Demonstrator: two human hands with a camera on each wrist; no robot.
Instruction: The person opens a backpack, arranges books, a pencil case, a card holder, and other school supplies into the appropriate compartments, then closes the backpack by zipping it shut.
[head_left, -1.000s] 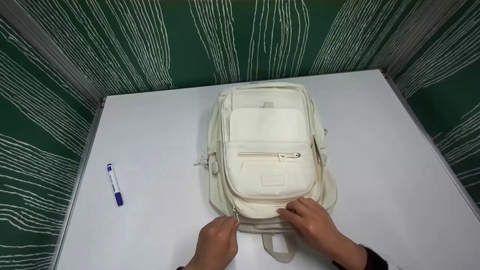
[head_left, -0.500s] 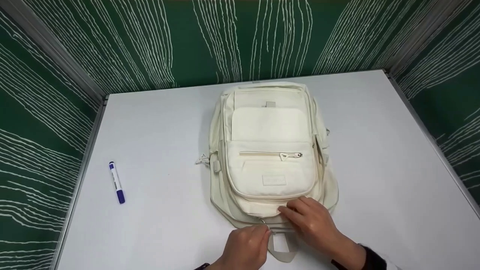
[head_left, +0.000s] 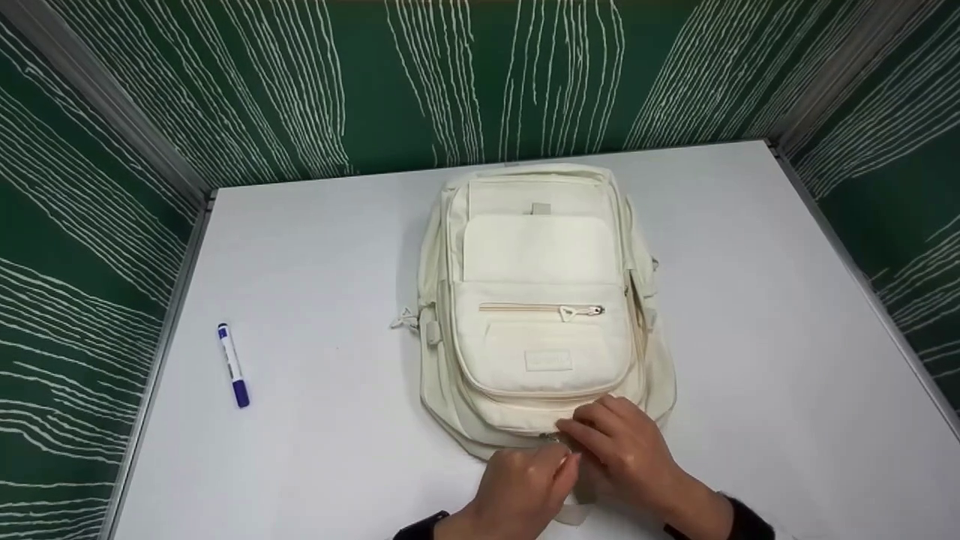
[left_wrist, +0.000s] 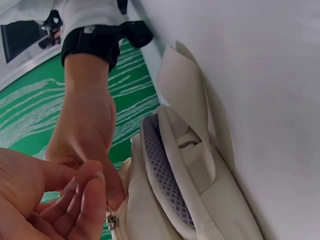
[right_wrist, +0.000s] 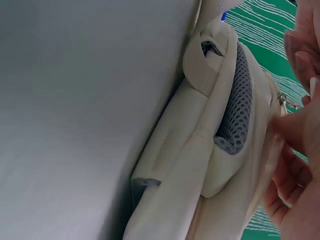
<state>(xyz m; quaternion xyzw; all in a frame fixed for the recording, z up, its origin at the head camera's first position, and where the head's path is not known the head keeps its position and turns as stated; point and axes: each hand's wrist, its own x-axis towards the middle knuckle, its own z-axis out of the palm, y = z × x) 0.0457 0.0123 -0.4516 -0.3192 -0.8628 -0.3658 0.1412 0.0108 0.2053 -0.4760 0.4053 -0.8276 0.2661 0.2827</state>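
Note:
A cream backpack (head_left: 544,251) lies front side up on the white table, its grab loop (head_left: 574,514) toward the person. My left hand (head_left: 525,484) pinches a zipper pull at the near end of the bag. The metal zipper slider (left_wrist: 113,220) shows beside its fingertips in the left wrist view. Just to the right, my right hand (head_left: 626,454) grips the fabric edge by the zipper track, thumb and fingers on the bag. Both hands are close together. In the right wrist view, padded grey mesh (right_wrist: 237,102) shows on the bag's underside.
A white marker with purple ends (head_left: 233,366) lies on the left of the white table (head_left: 322,262). Green walls with white wavy lines (head_left: 405,82) stand behind and at both sides. A side strap (head_left: 406,320) sticks out left of the bag.
My left hand has moved right along the bag's near edge, drawing the zipper pull and slider with it toward the right hand. The right hand keeps its place on the fabric.

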